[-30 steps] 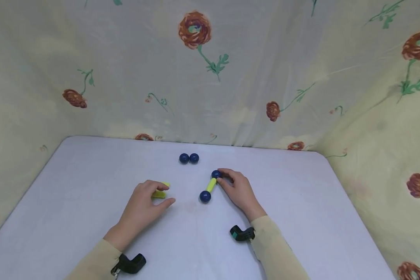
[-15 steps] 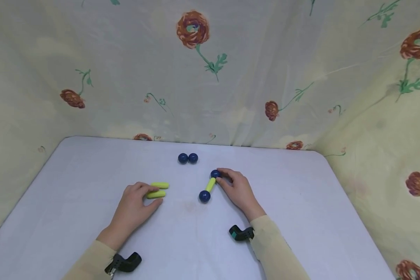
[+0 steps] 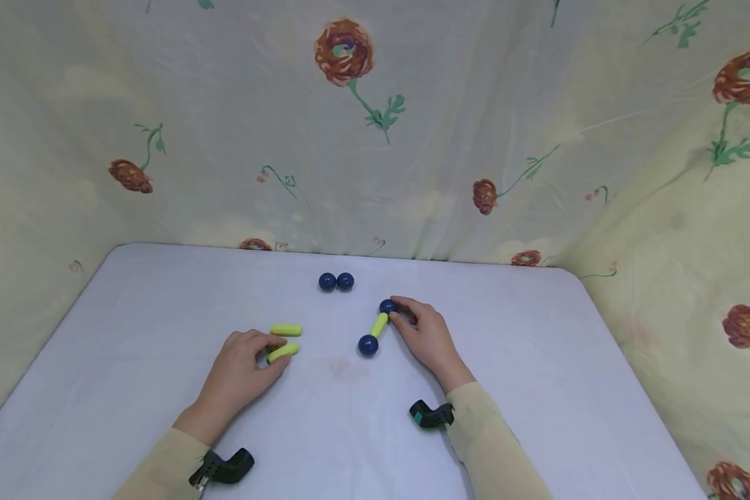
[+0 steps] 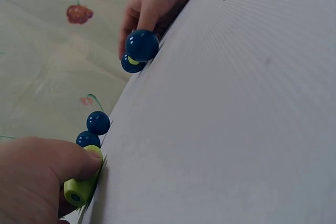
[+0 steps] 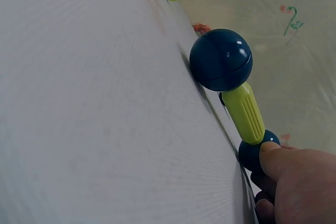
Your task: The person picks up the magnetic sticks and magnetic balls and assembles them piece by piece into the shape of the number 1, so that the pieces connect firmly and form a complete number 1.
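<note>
My left hand (image 3: 240, 368) pinches a yellow-green grooved rod (image 3: 283, 352) between thumb and fingers; in the left wrist view, a hole shows in the end of this rod (image 4: 79, 188). A second rod (image 3: 286, 330) like it lies just behind. My right hand (image 3: 430, 339) grips the far dark blue ball (image 3: 387, 306) of a joined piece. From that ball a yellow-green rod (image 5: 244, 113) runs to another blue ball (image 5: 220, 59), at the end facing me. The joined piece slants on the table between my hands.
Two loose dark blue balls (image 3: 336, 282) sit side by side toward the back of the white table (image 3: 350, 430). A flowered cloth (image 3: 237, 125) hangs behind the table and at its sides. Each wrist wears a black camera mount (image 3: 434, 415).
My left hand has drawn back to the left over the two rods, and now pinches the nearer one, which has turned aslant. My right hand and the joined piece have barely shifted.
</note>
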{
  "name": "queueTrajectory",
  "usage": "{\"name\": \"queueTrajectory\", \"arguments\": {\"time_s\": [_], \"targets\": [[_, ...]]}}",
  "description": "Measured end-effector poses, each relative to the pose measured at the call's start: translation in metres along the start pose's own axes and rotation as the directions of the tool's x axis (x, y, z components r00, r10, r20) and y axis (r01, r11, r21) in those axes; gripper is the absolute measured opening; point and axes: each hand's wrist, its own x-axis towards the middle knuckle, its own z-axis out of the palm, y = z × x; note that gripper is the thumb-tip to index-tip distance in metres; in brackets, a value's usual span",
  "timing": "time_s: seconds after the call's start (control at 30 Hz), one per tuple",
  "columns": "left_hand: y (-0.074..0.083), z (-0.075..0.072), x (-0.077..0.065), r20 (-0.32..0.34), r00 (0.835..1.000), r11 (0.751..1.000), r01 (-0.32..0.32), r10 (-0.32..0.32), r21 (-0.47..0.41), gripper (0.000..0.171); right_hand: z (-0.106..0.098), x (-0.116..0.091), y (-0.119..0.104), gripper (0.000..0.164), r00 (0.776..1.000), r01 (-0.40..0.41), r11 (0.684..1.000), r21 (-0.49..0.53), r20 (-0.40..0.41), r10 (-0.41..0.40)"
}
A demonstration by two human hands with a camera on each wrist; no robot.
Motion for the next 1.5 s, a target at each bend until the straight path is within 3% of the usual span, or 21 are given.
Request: {"name": "queueTrajectory", "arguments": {"time_s": [0.43,0.63,1.1,1.5], "targets": [[-0.003,0.002,-0.002,-0.002,1.000,0.999,-0.022,0.022,0.038,0.028,0.001,-0.002,-0.001,0.040,0.999,-0.014,1.000,-0.009,-0.031,0.013],[0.001,0.002,-0.002,-0.051,0.998,0.999,-0.022,0.021,-0.034,0.024,0.000,-0.002,-0.001,0.040,0.999,-0.030,1.000,-0.006,-0.024,0.030],[0.031,0.019,-0.004,-0.067,0.998,0.985,-0.025,0.014,-0.171,0.020,0.001,-0.002,0.001,0.039,0.999,-0.030,1.000,0.000,-0.024,0.030],[0.051,0.040,-0.001,-0.015,1.000,0.991,-0.025,0.023,-0.135,0.019,-0.001,-0.001,0.001,0.040,0.999,-0.015,1.000,-0.004,-0.031,0.015]]}}
